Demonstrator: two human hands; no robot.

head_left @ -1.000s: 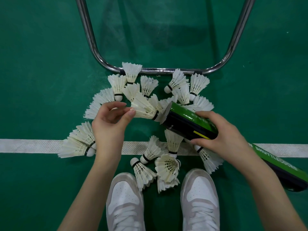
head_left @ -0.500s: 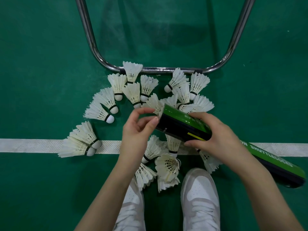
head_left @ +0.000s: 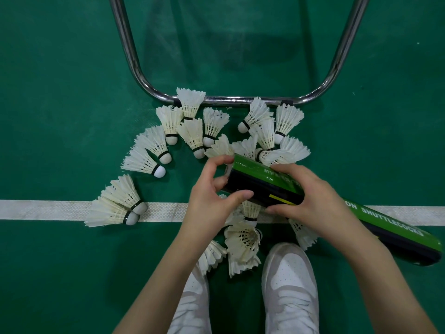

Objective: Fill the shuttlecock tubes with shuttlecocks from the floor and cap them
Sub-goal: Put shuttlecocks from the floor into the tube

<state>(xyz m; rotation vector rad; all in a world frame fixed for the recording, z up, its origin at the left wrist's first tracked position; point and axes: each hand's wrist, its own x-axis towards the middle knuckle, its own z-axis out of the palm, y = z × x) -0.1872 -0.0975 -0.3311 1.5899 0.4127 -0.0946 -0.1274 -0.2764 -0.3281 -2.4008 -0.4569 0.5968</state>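
A long green and black shuttlecock tube [head_left: 260, 174] lies slanted above the floor, its open mouth to the left. My right hand [head_left: 310, 196] grips it round the middle. My left hand [head_left: 209, 198] curls over the mouth, index finger on the top rim, thumb on the black side. A sliver of white shows at the mouth; what is inside is hidden. Several white feather shuttlecocks lie on the green floor: a cluster [head_left: 212, 126] beyond the tube, a pair [head_left: 118, 206] on the left, more [head_left: 243, 239] under my hands.
A bent chrome tube frame [head_left: 130, 56] rests on the floor just past the shuttlecocks. A white court line [head_left: 48, 209] runs across under my hands. My white shoes [head_left: 291, 285] stand at the bottom, by the nearest shuttlecocks.
My left hand brought a shuttlecock from the left to the tube mouth; the shuttlecock is out of sight and the hand now wraps the rim. The tube barely moved.
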